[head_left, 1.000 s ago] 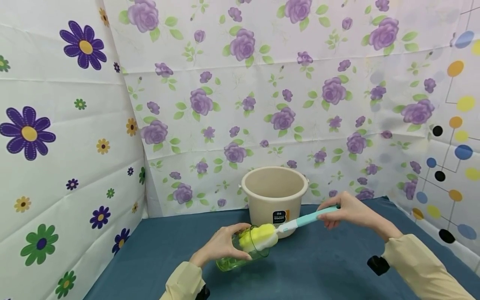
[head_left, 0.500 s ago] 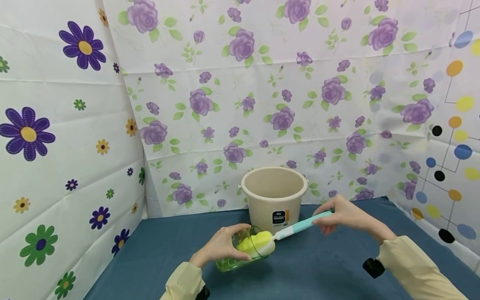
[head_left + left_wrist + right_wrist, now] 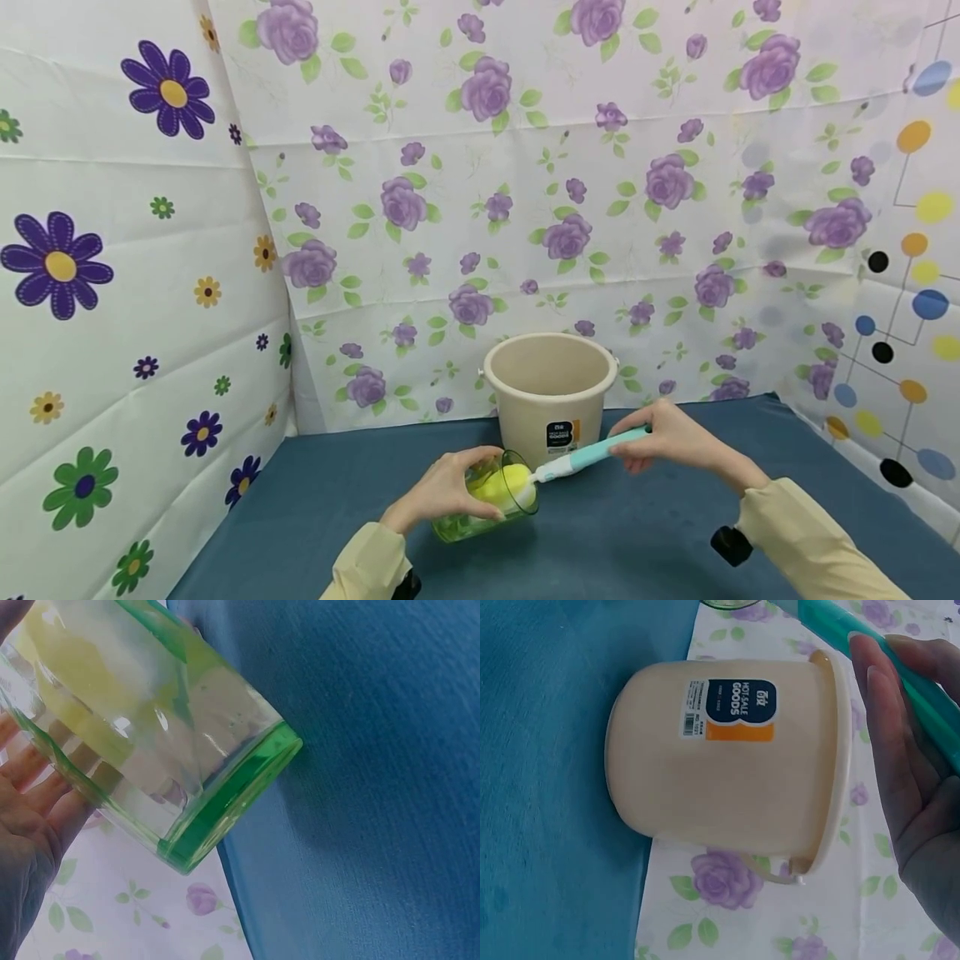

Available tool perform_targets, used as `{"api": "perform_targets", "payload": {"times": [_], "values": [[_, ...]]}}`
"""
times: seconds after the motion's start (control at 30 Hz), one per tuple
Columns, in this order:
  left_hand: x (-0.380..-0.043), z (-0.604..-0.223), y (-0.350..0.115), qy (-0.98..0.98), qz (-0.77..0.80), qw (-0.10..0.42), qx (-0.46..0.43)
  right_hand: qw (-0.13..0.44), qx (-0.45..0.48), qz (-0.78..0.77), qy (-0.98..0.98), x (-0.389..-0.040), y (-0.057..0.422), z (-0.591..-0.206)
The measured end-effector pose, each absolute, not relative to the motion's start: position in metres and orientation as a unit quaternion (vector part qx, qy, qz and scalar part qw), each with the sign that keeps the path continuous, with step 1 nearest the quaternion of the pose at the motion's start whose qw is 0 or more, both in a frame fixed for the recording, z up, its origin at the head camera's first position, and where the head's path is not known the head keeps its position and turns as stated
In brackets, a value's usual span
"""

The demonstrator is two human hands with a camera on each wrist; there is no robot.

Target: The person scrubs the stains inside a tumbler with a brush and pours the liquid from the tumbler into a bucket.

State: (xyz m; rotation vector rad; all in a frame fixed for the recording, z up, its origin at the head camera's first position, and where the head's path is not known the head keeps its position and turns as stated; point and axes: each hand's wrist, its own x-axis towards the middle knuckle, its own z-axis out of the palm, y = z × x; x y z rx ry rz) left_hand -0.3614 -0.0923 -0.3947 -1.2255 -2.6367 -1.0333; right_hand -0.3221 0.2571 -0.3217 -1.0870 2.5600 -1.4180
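In the head view my left hand (image 3: 446, 490) grips a clear green glass cup (image 3: 468, 525), tilted with its mouth toward the right. The left wrist view shows the cup's thick green base (image 3: 232, 799) and my fingers curled along its side. My right hand (image 3: 671, 437) holds the turquoise and white handle of a bottle brush (image 3: 592, 452). The brush's yellow and white sponge head (image 3: 510, 487) sits inside the cup, near its mouth. In the right wrist view the fingers and thumb of my right hand (image 3: 922, 750) pinch the turquoise handle (image 3: 840, 626).
Behind the hands a beige bucket (image 3: 551, 408) with a label stands upright on the blue tablecloth (image 3: 337, 500). A flowered curtain (image 3: 420, 250) hangs along the back edge of the table, and more patterned cloth hangs at both sides.
My right hand has moved left and slightly down, pushing the sponge head deeper into the cup. My left hand and the cup have stayed nearly in place.
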Motion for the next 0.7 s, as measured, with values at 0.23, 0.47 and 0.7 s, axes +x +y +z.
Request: {"api": "perform_targets", "payload": {"times": [0.23,0.47,0.7], "values": [[-0.36,-0.393,-0.093,-0.85,-0.343,0.026,-0.4,0.006,-0.342,-0.45,0.825,-0.318,0.247,-0.319],[-0.361,-0.394,-0.093,-0.852,-0.338,0.026,-0.399,0.015,-0.347,-0.454,0.82,-0.327,0.246,-0.331],[-0.362,-0.396,-0.094,-0.849,-0.34,0.024,-0.404,0.031,-0.344,-0.472,0.811,-0.326,0.24,-0.335]]}}
